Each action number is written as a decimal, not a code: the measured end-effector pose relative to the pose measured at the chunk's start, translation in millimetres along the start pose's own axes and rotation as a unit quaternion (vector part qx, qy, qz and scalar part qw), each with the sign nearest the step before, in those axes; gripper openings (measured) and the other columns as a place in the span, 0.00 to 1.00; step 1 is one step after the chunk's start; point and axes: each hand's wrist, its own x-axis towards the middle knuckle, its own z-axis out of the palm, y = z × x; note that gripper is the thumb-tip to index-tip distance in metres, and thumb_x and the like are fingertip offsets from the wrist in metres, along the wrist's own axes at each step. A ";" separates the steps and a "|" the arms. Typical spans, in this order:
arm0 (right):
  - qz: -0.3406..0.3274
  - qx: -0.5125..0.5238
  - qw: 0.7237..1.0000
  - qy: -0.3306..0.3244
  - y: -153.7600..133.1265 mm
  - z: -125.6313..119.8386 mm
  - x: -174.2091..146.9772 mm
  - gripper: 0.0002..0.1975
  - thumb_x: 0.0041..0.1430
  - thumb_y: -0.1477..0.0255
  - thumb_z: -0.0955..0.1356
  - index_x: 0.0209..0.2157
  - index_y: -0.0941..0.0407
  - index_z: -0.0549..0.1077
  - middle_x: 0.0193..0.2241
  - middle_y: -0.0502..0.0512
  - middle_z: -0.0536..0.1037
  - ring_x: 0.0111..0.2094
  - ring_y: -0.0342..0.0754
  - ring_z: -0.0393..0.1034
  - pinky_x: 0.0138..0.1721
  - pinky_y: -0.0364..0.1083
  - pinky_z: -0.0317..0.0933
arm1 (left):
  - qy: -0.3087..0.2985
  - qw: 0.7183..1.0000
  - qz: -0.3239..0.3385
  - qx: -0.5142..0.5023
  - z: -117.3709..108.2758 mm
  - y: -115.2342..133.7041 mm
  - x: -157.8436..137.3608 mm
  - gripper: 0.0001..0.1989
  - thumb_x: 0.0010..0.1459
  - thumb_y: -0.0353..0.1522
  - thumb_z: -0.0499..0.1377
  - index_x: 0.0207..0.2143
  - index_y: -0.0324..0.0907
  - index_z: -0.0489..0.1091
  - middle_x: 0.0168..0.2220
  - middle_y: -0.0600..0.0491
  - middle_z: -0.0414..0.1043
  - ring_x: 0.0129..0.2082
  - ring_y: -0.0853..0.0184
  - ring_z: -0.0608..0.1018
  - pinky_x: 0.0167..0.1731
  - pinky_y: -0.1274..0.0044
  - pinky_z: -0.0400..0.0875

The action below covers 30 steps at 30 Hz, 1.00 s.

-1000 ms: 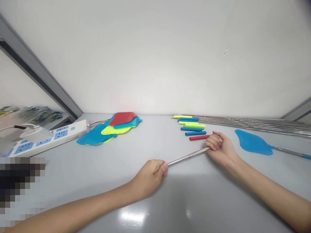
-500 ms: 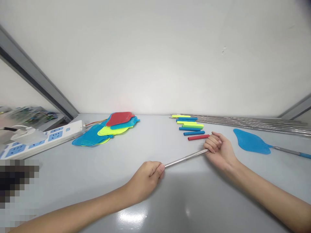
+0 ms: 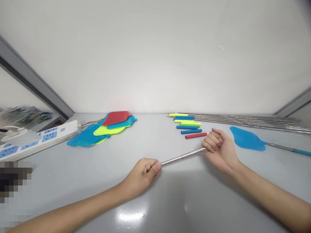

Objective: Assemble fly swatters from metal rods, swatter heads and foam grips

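Note:
A thin silver telescopic metal rod [image 3: 182, 156] spans the gap between my hands, slanting up to the right above the grey table. My left hand [image 3: 147, 173] pinches its lower end between thumb and fingers. Around the other end, the fingers of my right hand [image 3: 217, 147] are curled, hiding the rod's tip. Just beyond my right hand lies a red tube [image 3: 195, 136], with several blue and yellow-green tubes behind it, such as a blue tube [image 3: 191, 131]. To the right rests a blue fly swatter [image 3: 247, 139] on a metal handle with a blue grip.
At the back left lies a pile of mesh swatter heads, with a red head [image 3: 116, 118] on top. A white power strip [image 3: 66, 129] with a plug in it is at the left edge. Several long metal rods [image 3: 243, 120] lie along the wall [image 3: 155, 58] at the back right.
The view has shifted slightly, so most things appear a little further left. Both hands keep their hold on the rod, with hardly any movement relative to each other.

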 end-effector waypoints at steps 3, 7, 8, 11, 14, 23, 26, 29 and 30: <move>0.017 0.005 1.000 -0.002 -6.3 4.6 1.1 0.20 0.48 0.78 0.61 0.16 0.56 0.41 0.12 0.42 0.38 0.12 0.38 0.33 0.09 0.39 0.39 | 0.003 1.000 0.019 0.000 0.7 2.0 0.0 0.20 0.56 0.43 0.44 0.18 0.39 0.52 0.14 0.61 0.44 0.15 0.78 0.49 0.14 0.82 0.43; 0.007 0.002 1.000 -0.016 -13.8 10.0 1.9 0.20 0.48 0.78 0.61 0.16 0.56 0.41 0.11 0.42 0.38 0.12 0.38 0.33 0.09 0.39 0.37 | -0.016 0.999 0.034 0.014 2.8 5.0 -0.2 0.20 0.57 0.42 0.44 0.17 0.39 0.50 0.16 0.61 0.44 0.16 0.77 0.50 0.15 0.82 0.44; 0.005 -0.001 1.000 -0.018 -14.4 10.6 1.8 0.20 0.48 0.78 0.61 0.16 0.56 0.41 0.11 0.42 0.38 0.12 0.38 0.33 0.09 0.39 0.37 | -0.023 0.999 0.036 0.020 3.3 5.6 -0.5 0.20 0.57 0.42 0.43 0.18 0.39 0.50 0.16 0.60 0.44 0.17 0.77 0.50 0.15 0.82 0.44; 0.004 -0.009 1.000 -0.018 -12.4 10.4 1.0 0.20 0.48 0.77 0.62 0.15 0.56 0.42 0.11 0.42 0.38 0.12 0.38 0.33 0.09 0.39 0.37 | -0.034 0.998 0.035 0.039 3.7 6.3 -1.6 0.19 0.58 0.41 0.42 0.19 0.39 0.52 0.17 0.60 0.46 0.18 0.76 0.51 0.17 0.82 0.46; -0.007 -0.015 1.000 -0.024 -7.8 8.2 -0.4 0.20 0.48 0.77 0.61 0.15 0.56 0.41 0.11 0.42 0.38 0.12 0.38 0.33 0.08 0.39 0.37 | -0.036 0.997 0.039 0.048 2.6 5.5 -2.0 0.19 0.58 0.41 0.41 0.20 0.39 0.53 0.18 0.60 0.47 0.18 0.76 0.52 0.17 0.82 0.47; -0.026 -0.044 0.996 -0.068 -3.8 2.9 -5.1 0.20 0.50 0.75 0.61 0.15 0.57 0.42 0.10 0.42 0.39 0.11 0.37 0.34 0.08 0.39 0.39 | -0.034 0.995 0.052 0.078 3.8 4.9 -3.2 0.19 0.57 0.41 0.41 0.19 0.39 0.53 0.17 0.60 0.47 0.18 0.75 0.52 0.17 0.82 0.47; -0.026 -0.052 0.996 -0.068 -1.6 3.0 -6.6 0.20 0.50 0.74 0.61 0.15 0.57 0.42 0.10 0.42 0.39 0.11 0.37 0.34 0.09 0.39 0.40 | -0.027 0.995 0.047 0.087 4.4 4.8 -3.7 0.19 0.58 0.41 0.40 0.19 0.39 0.53 0.16 0.60 0.47 0.17 0.75 0.52 0.17 0.82 0.47; -0.018 -0.049 0.997 -0.063 1.8 1.8 -7.3 0.20 0.50 0.74 0.61 0.15 0.57 0.42 0.10 0.42 0.39 0.11 0.37 0.34 0.09 0.39 0.39 | -0.026 0.994 0.046 0.093 4.4 4.8 -3.6 0.20 0.57 0.41 0.41 0.19 0.39 0.52 0.16 0.60 0.47 0.18 0.75 0.52 0.17 0.83 0.47; -0.016 -0.043 0.997 -0.060 3.0 0.9 -7.2 0.20 0.50 0.74 0.61 0.15 0.57 0.42 0.10 0.42 0.39 0.11 0.37 0.34 0.09 0.39 0.39 | -0.027 0.994 0.046 0.093 4.3 4.8 -3.5 0.20 0.57 0.41 0.41 0.18 0.39 0.52 0.16 0.60 0.48 0.18 0.75 0.52 0.17 0.83 0.48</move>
